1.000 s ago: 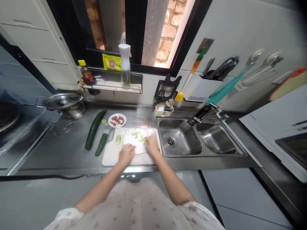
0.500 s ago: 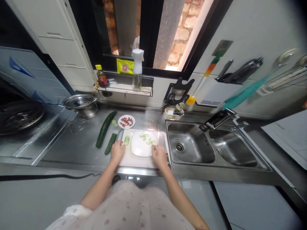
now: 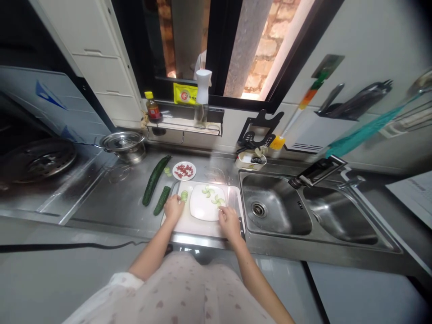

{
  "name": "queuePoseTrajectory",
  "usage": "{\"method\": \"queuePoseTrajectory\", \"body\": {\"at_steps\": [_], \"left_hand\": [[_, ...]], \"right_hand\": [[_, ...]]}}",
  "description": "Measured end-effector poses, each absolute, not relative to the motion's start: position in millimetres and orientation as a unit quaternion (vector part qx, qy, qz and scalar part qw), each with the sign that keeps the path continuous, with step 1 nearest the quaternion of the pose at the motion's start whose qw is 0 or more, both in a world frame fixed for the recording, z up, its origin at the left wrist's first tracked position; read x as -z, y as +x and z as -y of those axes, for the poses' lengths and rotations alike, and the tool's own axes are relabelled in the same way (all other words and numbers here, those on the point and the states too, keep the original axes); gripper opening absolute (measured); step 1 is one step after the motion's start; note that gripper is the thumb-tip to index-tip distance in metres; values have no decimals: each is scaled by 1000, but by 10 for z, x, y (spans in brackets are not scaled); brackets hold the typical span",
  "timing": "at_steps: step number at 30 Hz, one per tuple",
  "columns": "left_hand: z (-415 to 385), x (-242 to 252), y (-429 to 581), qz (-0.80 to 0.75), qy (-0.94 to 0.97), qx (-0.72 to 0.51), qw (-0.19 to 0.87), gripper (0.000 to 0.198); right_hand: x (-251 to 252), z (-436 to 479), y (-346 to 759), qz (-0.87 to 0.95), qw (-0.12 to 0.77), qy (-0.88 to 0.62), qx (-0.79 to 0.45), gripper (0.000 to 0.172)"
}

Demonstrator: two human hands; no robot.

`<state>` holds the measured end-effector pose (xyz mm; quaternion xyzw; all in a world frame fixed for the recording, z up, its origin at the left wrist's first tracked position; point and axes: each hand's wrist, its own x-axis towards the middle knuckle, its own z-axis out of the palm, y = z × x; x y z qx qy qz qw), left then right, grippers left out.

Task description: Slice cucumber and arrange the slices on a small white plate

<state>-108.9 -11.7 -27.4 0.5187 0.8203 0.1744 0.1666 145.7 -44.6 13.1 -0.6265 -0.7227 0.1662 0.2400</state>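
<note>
My left hand [image 3: 173, 208] is closed at the left of the white cutting board [image 3: 202, 228], fingertips against a short row of cucumber slices [image 3: 184, 195]. What it grips is too small to make out. My right hand [image 3: 230, 220] pinches a cucumber slice at the right edge of a white square plate [image 3: 202, 208], which lies on the board. Two fan-like groups of cut slices sit on the plate, an upper group [image 3: 208, 191] and a right-hand group [image 3: 218, 200]. Beside my left hand, a knife blade [image 3: 176, 188] shows in part.
A whole cucumber [image 3: 155, 181] and a cut cucumber piece [image 3: 162, 200] lie left of the board. Behind it stand a small plate of red bits [image 3: 184, 171] and a few loose slices [image 3: 167, 171]. A lidded pot [image 3: 126, 146] is back left; a double sink [image 3: 276, 211] is right.
The view has shifted, so everything sits further right in the picture. My left hand has moved closer to the row of slices. My right hand stays at the plate's right edge.
</note>
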Motion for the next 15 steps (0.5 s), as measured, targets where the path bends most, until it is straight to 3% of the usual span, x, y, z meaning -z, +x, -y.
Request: {"method": "queuePoseTrajectory", "body": {"at_steps": [6, 15], "left_hand": [[90, 272, -1087, -810, 455, -289, 232, 18], [-5, 112, -1101, -733, 369, -439, 366, 23]], "right_hand": [[-49, 437, 1465, 733, 272, -605, -151, 31], [-155, 389, 1380, 739, 297, -583, -158, 30]]}}
